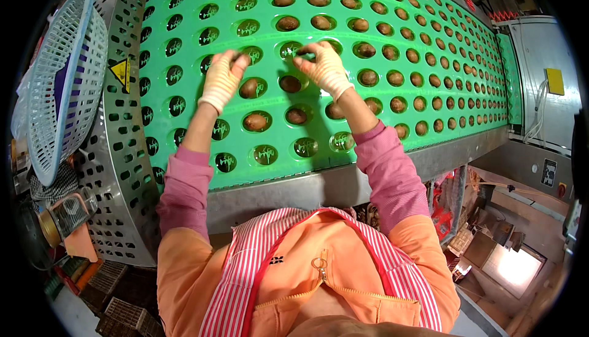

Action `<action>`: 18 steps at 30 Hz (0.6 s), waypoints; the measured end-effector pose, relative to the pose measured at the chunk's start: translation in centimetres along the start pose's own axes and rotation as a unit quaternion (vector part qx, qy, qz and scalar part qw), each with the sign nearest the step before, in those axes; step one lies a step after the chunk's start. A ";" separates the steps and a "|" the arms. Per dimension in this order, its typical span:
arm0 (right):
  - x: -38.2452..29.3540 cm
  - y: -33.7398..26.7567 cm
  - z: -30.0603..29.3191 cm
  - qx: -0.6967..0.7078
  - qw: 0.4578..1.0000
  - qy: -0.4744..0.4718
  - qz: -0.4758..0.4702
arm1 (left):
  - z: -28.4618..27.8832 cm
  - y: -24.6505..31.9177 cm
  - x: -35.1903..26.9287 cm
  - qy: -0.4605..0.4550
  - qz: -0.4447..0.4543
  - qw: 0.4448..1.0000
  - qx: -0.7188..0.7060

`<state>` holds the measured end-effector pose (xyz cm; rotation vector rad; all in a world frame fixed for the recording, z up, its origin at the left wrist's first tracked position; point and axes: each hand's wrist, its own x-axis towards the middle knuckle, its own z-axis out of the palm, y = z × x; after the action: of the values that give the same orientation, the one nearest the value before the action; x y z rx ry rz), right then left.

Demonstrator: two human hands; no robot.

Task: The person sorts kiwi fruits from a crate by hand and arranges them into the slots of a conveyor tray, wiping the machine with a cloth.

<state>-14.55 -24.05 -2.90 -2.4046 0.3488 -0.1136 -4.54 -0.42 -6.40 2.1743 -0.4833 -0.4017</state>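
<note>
A green plastic sheet with rows of oval pockets (pixel 265 154) spreads before me on a metal machine. Brown, egg-like items fill many pockets on the right; one brown oval item (pixel 251 88) lies just below my hands. My left hand (pixel 224 77), in a striped wrap, hovers over the pockets with thumb and fingers close together; a small dark thing shows at its fingertips, blurred. My right hand (pixel 322 66), wrapped the same way, is bent over a pocket a little to the right, with something dark between thumb and fingers. I cannot tell what either dark thing is.
A perforated metal guard (pixel 124 153) with a yellow warning sign (pixel 120 75) borders the sheet at left. Beyond it stands a light blue plastic basket (pixel 60 88) and a clear jar (pixel 71 210). A metal edge (pixel 285 189) runs along my side; a metal cabinet (pixel 543 107) stands at right.
</note>
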 end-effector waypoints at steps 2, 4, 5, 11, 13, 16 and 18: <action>2.0 0.0 1.6 0.079 0.997 -0.012 0.014 | 1.0 -0.2 1.9 0.039 0.021 0.988 -0.146; 3.5 0.7 2.6 -0.005 0.990 -0.037 -0.137 | 1.7 0.2 3.4 0.071 0.060 0.970 -0.224; 3.8 1.0 3.2 -0.129 0.970 -0.045 -0.200 | 2.0 -0.3 4.0 0.085 0.130 0.984 -0.085; 0.0 2.6 1.3 -0.064 0.965 0.195 -0.160 | 2.0 -3.1 2.5 0.108 0.232 0.932 0.258; -2.7 3.9 -0.7 -0.022 0.970 0.218 -0.102 | 1.9 -1.7 1.0 0.139 0.208 0.943 0.218; -7.7 5.6 -2.6 0.054 0.966 0.251 -0.017 | 2.0 -1.5 -1.4 0.062 0.163 0.958 0.229; -11.1 6.6 -3.3 0.099 0.957 0.271 -0.001 | 1.9 -1.6 -2.1 -0.033 0.155 0.961 0.226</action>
<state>-27.27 -27.78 -4.64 -2.1411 0.5548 -0.7814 -6.87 0.17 -8.60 2.4664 -1.0210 -0.2026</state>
